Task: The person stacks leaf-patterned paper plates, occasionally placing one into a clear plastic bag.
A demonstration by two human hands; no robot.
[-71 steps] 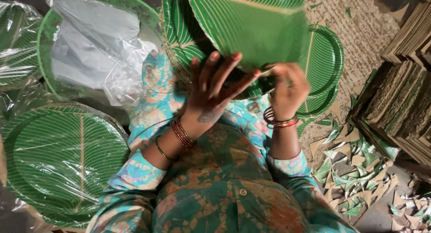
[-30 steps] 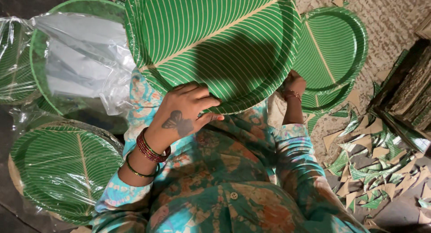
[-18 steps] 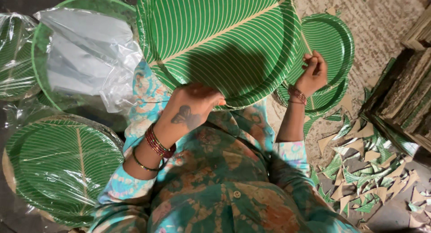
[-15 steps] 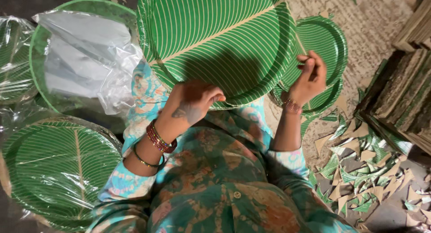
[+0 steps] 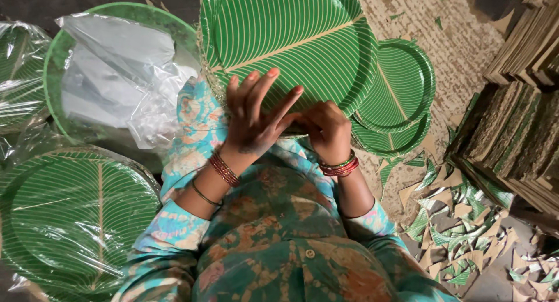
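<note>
**Both hands on the near rim of a green leaf-pattern plate**

The left hand (image 5: 254, 118) lies flat against the near edge of the big green plate (image 5: 285, 40), fingers (image 5: 265, 89) spread and pointing up over the striped face, gripping nothing. The right hand (image 5: 329, 130) is curled just right of it, knuckles up, fingertips tucked at the plate's near rim; whether it pinches the rim cannot be told. The two hands touch. Bangles (image 5: 223, 168) ring the left wrist and more bangles (image 5: 339, 165) ring the right.

The plate is in the middle of the scene, just beyond the person's lap, tilted up with its face towards the camera. Behind its right edge lies a pile of smaller green plates (image 5: 402, 92). To the left a crumpled clear plastic bag (image 5: 116, 75) rests on another green plate (image 5: 58, 63), and near left is a stack of plates wrapped in plastic (image 5: 70, 214). On the floor near right lie paper scraps (image 5: 460, 232), and on the far right stand piles of cardboard sheets (image 5: 518, 121)
</note>
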